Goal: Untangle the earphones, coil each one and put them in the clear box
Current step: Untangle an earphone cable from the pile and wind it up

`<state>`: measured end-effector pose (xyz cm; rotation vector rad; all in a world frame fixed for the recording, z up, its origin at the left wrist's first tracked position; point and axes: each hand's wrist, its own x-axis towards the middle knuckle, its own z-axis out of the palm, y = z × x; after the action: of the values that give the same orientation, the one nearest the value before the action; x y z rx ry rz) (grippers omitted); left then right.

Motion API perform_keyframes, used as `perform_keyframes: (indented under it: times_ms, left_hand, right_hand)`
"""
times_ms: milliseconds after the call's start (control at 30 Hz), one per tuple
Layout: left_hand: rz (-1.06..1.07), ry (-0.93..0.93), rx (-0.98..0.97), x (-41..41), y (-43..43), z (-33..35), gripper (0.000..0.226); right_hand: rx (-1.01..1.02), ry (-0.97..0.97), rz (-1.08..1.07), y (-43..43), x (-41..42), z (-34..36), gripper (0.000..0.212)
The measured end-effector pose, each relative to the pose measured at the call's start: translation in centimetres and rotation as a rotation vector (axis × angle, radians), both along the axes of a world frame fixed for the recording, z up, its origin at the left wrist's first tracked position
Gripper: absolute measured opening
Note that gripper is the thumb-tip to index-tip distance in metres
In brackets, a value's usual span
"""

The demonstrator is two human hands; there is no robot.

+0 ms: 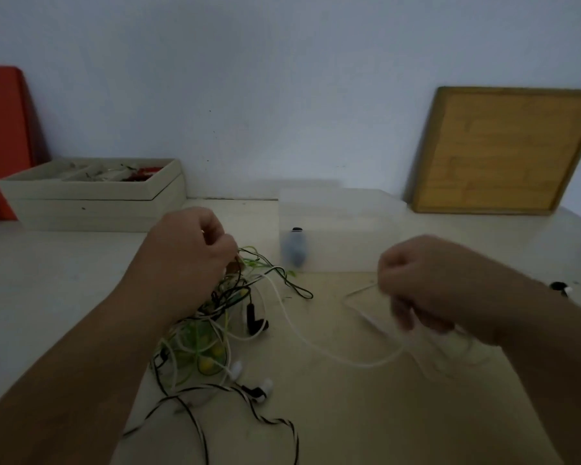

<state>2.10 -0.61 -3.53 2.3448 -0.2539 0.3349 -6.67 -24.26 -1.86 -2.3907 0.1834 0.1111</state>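
Between your left hand [188, 256] and right hand [426, 283], a slack white cord [366, 365] crosses the bare table [332, 417]. The clear box [339, 229] stands just beyond that gap; the earphone tangle [215, 317] crowds under your left hand.

Left hand [185, 253], right hand [430, 276]: bare; forearms bare to frame edge.
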Motion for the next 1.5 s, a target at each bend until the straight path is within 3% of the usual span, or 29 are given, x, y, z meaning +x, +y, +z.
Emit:
perform_keyframes:
  times_ms: [67, 133, 267, 333, 400, 500, 567, 667, 767, 867, 967, 1033, 1100, 1200, 1267, 1367, 1433, 1500]
  left_hand:
    - [0.0, -0.004, -0.051, -0.2, -0.3, 0.1, 0.017]
    - [-0.002, -0.02, -0.073, -0.3, -0.4, 0.1, 0.018]
    - [-0.059, 0.001, -0.121, -0.4, -0.6, -0.2, 0.018]
    - [-0.081, -0.039, -0.037, -0.3, -0.8, -0.7, 0.018]
    - [-0.107, -0.069, 0.005, -0.4, -0.8, -0.9, 0.02]
    - [-0.126, -0.146, 0.046, -0.4, -0.3, -0.7, 0.033]
    - [-0.149, -0.185, 0.08, -0.4, 0.1, -0.1, 0.029]
    - [-0.313, -0.077, 0.076, -0.6, 0.4, 0.6, 0.031]
    - [-0.442, 0.012, 0.153, -1.1, 0.1, 0.6, 0.035]
    - [-0.46, 0.054, 0.131, -1.1, -0.2, 0.2, 0.017]
    - [-0.41, 0.006, 0.201, -0.8, -0.4, -0.1, 0.021]
    - [-0.396, -0.011, 0.243, -0.8, -0.4, -0.1, 0.022]
    - [-0.4, -0.007, 0.221, -0.7, -0.2, 0.1, 0.02]
    - [-0.387, -0.058, 0.155, -0.5, 0.2, 0.5, 0.014]
    - [-0.355, -0.102, 0.019, -0.5, 0.5, 1.0, 0.009]
    - [-0.29, -0.193, -0.2, -0.8, 0.8, 1.6, 0.024]
    - [-0.252, -0.228, -0.347, -1.1, 0.8, 2.0, 0.024]
    - [-0.218, -0.256, -0.432, -1.2, 0.6, 2.1, 0.021]
  right_hand:
    - [-0.19, 0.082, 0.025, 0.5, 0.3, -0.7, 0.006]
    - [-0.396, 0.029, 0.009, 0.7, 0.6, -0.9, 0.013]
    - [-0.555, -0.182, -0.003, 1.8, 0.3, -1.1, 0.073]
    - [-0.598, -0.306, 0.126, 3.2, -0.1, -1.2, 0.084]
    - [-0.592, -0.357, 0.209, 4.4, 0.0, -1.7, 0.076]
    - [-0.498, -0.359, 0.184, 4.6, 0.4, -2.8, 0.038]
    - [-0.47, -0.353, 0.162, 4.2, 1.0, -3.0, 0.016]
    - [-0.344, -0.404, 0.098, 3.8, 1.5, -3.2, 0.02]
    - [-0.012, -0.453, 0.026, 3.8, 1.2, -2.8, 0.022]
    - [0.668, -0.415, 0.026, 4.1, 1.0, -1.4, 0.025]
    - [1.344, -0.373, 0.134, 3.7, 0.6, 0.4, 0.019]
    - [1.538, -0.347, 0.34, 2.6, 0.6, 1.0, 0.014]
    - [1.711, -0.246, 0.474, 1.5, 0.6, 1.4, 0.025]
    - [1.619, -0.4, 0.179, -1.0, 0.2, 1.6, 0.052]
    - [1.454, -0.455, 0.287, -1.4, 1.0, 1.0, 0.041]
    - [0.836, -0.456, -0.138, -1.4, 1.5, 0.5, 0.015]
    - [0.389, -0.284, -0.152, 0.0, 1.4, 0.0, 0.022]
    - [0.153, -0.179, -0.118, 1.0, 1.4, -1.1, 0.011]
